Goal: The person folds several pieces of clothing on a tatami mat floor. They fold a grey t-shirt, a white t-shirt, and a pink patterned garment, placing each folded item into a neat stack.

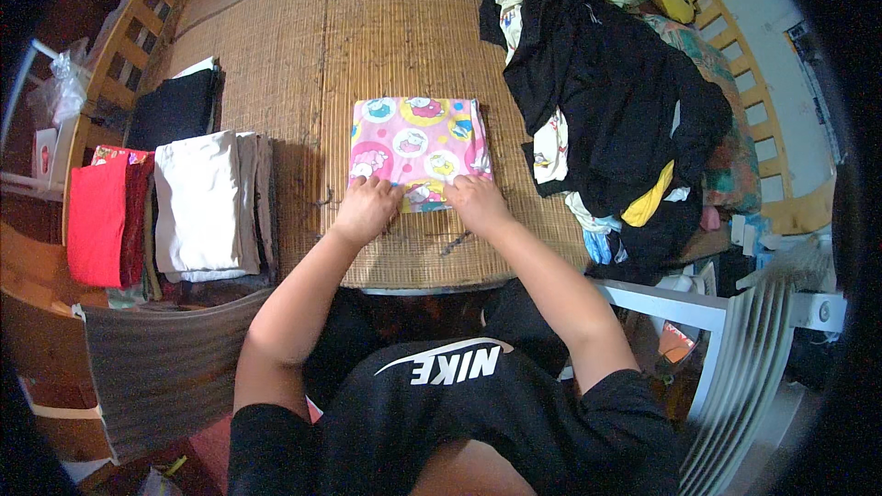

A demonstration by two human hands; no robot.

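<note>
A pink cloth with a cartoon animal print lies folded into a neat, layered square on the woven mat before me. At its near left corner my left hand has its fingers bent over the fabric, pressed together. My right hand grips the near right corner in much the same way. Between the hands runs a crease, with a yellow-patterned strip of the cloth on the near side of it. Both thumbs are mostly hidden.
Folded clothes stand at the left: a red stack, a white stack and a black pile. Loose black clothes heap up at the right. The woven mat lies between wooden rails. A grey metal bar is near my right elbow.
</note>
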